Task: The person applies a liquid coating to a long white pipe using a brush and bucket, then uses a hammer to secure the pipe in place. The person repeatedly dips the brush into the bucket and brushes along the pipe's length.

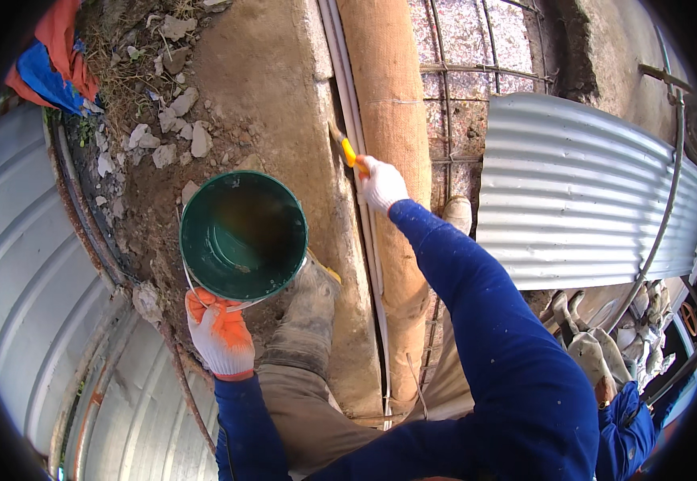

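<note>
My left hand [220,333], in a white and orange work glove, is closed on the rim and wire handle of a dark green bucket [204,248]. Some brownish liquid [256,220] shows inside it. Farther off to the right, my gloved right hand [382,184] grips a paintbrush [350,152] by its yellow handle. The bristles point away from me and rest at or just over the edge of a concrete ledge [316,96]. Between that ledge and a burlap-wrapped roll [392,120] runs a narrow gap with a pale strip [354,132] along it.
Broken concrete chunks [202,140] lie on the soil at left, beside corrugated metal sheeting [20,256]. On the right are a rebar grid [447,88] and another corrugated sheet [581,192]. My boots [308,297] straddle the ledge and the roll. Fabric bundles [593,353] lie at lower right.
</note>
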Demonstrator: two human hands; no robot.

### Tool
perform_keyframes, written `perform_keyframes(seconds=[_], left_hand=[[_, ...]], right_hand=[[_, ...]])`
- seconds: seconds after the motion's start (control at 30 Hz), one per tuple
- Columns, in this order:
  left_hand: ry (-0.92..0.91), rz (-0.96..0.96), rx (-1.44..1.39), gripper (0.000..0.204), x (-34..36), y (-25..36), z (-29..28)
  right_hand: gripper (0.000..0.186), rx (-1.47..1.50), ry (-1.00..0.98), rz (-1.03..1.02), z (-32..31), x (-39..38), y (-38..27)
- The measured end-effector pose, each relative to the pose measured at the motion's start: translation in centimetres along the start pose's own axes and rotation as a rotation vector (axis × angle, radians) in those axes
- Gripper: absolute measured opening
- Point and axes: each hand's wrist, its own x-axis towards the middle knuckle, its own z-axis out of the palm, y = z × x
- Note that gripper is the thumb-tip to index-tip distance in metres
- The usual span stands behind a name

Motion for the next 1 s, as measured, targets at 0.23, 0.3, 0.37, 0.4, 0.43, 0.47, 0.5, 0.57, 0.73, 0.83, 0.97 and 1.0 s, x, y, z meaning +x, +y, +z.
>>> perform_keyframes(seconds=[0.23,0.3,0.37,0.4,0.43,0.47,0.5,0.57,0.73,0.83,0.97,1.0], left_hand=[[0.018,-0.016,0.006,0.023,-0.1,-0.7,-1.5],[0.020,-0.014,0.009,0.022,-0.2,-0.9,-1.6],[0.013,-0.006,0.041,0.022,-0.8,-0.9,-1.6],[0.001,0.003,0.055,0.022,-0.8,-0.8,-1.4],[0.017,0.002,0.059,0.022,-0.6,-0.9,-1.3],[0.031,0.009,0.052,0.023,-0.7,-1.1,-1.5],[0.036,0.021,0.039,0.023,-0.7,-1.3,-1.1],[0.040,0.018,0.038,0.024,-1.0,-1.2,-0.5],[-0.002,0.001,0.066,0.022,-0.9,-1.5,0.0],[0.063,-0.028,0.075,0.024,-0.8,-1.5,0.7],[0.077,-0.031,0.017,0.026,-0.2,-2.0,-0.2],[0.080,-0.035,0.018,0.026,-0.2,-2.0,-0.2]], right_hand=[[0.038,-0.114,-0.440,0.214,3.2,-14.5,5.4],[0.036,-0.024,-0.391,0.191,2.4,-12.9,6.2],[0.036,-0.088,-0.359,0.221,0.6,-9.2,5.0],[0.034,-0.091,-0.267,0.196,-0.4,-7.3,3.8],[0.033,-0.093,-0.163,0.172,-1.3,-5.6,2.8],[0.031,-0.102,-0.127,0.156,-2.2,-4.0,1.4],[0.029,-0.111,-0.081,0.136,-3.1,-2.0,0.1],[0.030,-0.147,-0.081,0.139,-2.4,1.3,0.2],[0.031,-0.073,-0.277,0.149,2.4,0.0,1.1],[0.034,0.049,-0.280,0.088,0.8,-4.4,2.7],[0.036,-0.022,-0.310,0.006,-5.8,-6.5,1.0],[0.036,-0.046,-0.305,0.015,-6.3,-6.3,0.8]])
